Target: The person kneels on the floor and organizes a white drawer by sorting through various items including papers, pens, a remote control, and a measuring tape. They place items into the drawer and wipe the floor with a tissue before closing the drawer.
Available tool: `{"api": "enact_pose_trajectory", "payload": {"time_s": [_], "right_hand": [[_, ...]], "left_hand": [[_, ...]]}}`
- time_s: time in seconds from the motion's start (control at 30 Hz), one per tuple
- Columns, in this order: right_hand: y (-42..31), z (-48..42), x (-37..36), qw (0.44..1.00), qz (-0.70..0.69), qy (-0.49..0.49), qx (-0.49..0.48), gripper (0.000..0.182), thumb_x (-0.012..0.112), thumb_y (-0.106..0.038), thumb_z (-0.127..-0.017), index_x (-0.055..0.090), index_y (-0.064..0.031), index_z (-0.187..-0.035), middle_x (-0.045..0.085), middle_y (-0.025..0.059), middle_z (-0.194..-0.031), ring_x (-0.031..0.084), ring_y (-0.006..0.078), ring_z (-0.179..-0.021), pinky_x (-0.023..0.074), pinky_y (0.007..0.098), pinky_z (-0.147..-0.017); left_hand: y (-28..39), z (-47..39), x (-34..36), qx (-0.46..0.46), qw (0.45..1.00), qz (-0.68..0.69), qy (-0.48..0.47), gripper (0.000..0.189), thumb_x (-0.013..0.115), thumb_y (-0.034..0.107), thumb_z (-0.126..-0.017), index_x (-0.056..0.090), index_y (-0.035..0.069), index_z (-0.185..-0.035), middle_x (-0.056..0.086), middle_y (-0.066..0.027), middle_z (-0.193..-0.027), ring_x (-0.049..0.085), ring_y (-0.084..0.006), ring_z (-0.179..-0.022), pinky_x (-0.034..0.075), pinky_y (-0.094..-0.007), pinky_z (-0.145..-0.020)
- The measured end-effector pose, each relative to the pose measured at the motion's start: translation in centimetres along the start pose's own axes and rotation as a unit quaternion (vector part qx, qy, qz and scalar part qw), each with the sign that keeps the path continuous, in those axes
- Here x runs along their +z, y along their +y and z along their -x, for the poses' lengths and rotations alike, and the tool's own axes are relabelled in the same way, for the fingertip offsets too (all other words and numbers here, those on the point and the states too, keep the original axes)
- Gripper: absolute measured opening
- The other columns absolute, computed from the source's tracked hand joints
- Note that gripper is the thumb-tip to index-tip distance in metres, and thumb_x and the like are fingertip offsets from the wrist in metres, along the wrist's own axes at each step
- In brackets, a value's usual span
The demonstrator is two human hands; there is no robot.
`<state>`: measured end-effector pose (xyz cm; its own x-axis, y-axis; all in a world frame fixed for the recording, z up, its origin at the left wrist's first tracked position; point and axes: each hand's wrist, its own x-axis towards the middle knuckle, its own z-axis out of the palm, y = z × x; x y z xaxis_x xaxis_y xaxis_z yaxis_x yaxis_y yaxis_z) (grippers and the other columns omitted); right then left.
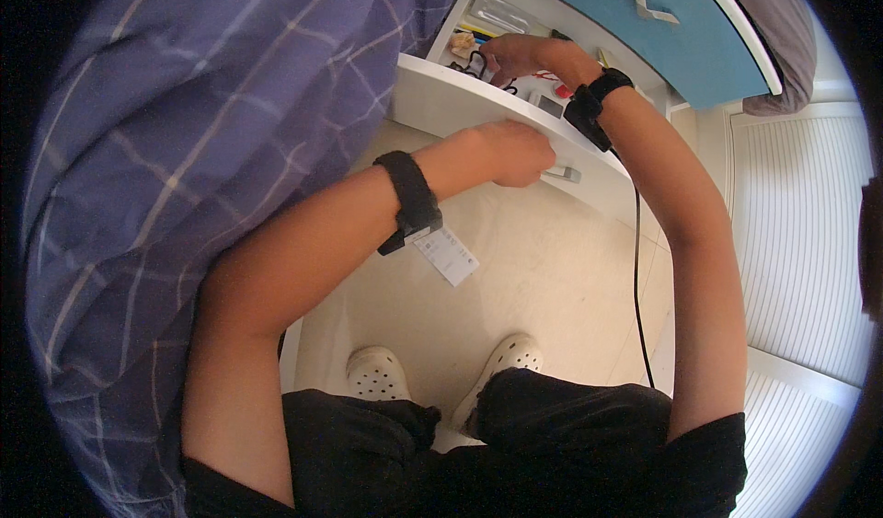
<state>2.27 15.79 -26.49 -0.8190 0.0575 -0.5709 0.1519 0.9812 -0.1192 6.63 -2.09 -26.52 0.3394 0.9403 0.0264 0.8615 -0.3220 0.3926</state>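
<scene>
A white drawer point(441, 97) is pulled out below a blue drawer front. My left hand point(514, 152) is curled round its metal handle point(567, 174), whose right end sticks out past the fingers. My right hand point(528, 56) reaches down inside the drawer among small items. Its fingertips are by a looped black cable point(476, 62) and something whitish; whether they grip anything is hidden. Around that hand lie a clear plastic container point(500, 12), a tan lump point(462, 44), a red round item point(562, 91) and a grey-white box-like item point(546, 102).
A blue checked bedspread point(227, 104) hangs close on the left. The closed blue drawer front point(607, 14) is above. A white printed card point(448, 256) lies on the floor, beyond my white clogs point(377, 374). A black cable point(637, 276) hangs beside my right arm; ribbed white panels point(800, 228) stand at right.
</scene>
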Motion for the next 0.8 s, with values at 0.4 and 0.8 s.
{"api": "enact_pose_trajectory", "payload": {"time_s": [0.4, 0.8], "right_hand": [[-2.3, 3.2, -2.4, 0.991, 0.035, 0.127, -0.002, 0.020, 0.059, -0.023, -0.087, 0.059, -0.0032, -0.085, 0.062, 0.0108, -0.073, 0.060, 0.0246, -0.065, 0.0472, 0.0379, -0.062], [-9.7, 22.2, 9.6, 0.939, 0.106, 0.321, -0.066, 0.030, 0.062, -0.009, -0.077, 0.053, -0.0039, -0.104, 0.056, 0.0091, -0.104, 0.055, 0.0248, -0.096, 0.0471, 0.0366, -0.078]], "left_hand": [[0.0, 0.8, -0.4, -0.007, 1.000, 0.017, -0.004, 0.022, 0.050, 0.016, -0.082, 0.064, -0.001, -0.079, 0.064, -0.0218, -0.082, 0.063, -0.0390, -0.080, 0.050, -0.0490, -0.075], [-0.1, 1.1, -0.3, -0.053, 0.996, 0.063, 0.035, 0.019, 0.051, 0.017, -0.085, 0.061, 0.001, -0.088, 0.064, -0.0212, -0.090, 0.063, -0.0388, -0.086, 0.049, -0.0474, -0.077]]}}
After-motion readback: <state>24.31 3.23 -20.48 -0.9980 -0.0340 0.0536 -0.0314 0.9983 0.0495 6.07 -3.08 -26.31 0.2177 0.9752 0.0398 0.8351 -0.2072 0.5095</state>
